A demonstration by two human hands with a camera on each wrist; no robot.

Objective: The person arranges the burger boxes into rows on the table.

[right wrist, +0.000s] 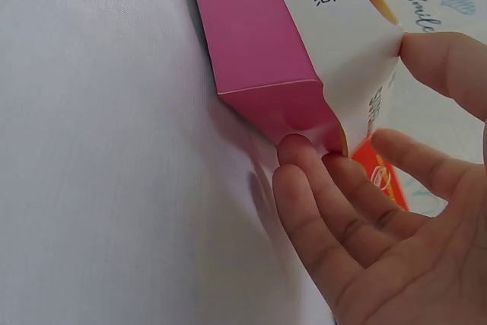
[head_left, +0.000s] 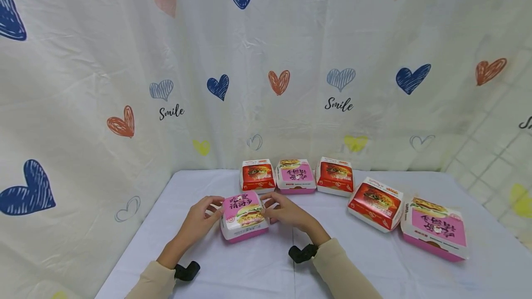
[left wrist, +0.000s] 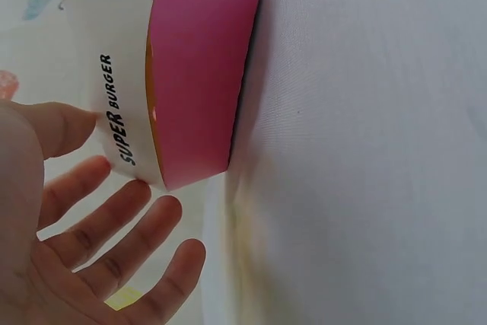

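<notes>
A pink-and-white burger box (head_left: 245, 216) sits on the table between my two hands. My left hand (head_left: 198, 219) is at its left side; in the left wrist view the thumb (left wrist: 68, 129) meets the white lid and the other fingers spread loosely along the edge. At the opposite side is my right hand (head_left: 287, 210). In the right wrist view its thumb (right wrist: 434, 51) touches a lid corner, while several fingertips (right wrist: 293, 188) lie by the pink base. The box's lid looks closed.
Behind stand a red burger box (head_left: 257, 175), a pink one (head_left: 296, 175) and another red one (head_left: 335, 175). To the right, a red box (head_left: 376, 204) and a pink box (head_left: 434, 228) lie at an angle. A heart-print curtain (head_left: 299, 119) hangs behind the white-covered table (head_left: 257, 271).
</notes>
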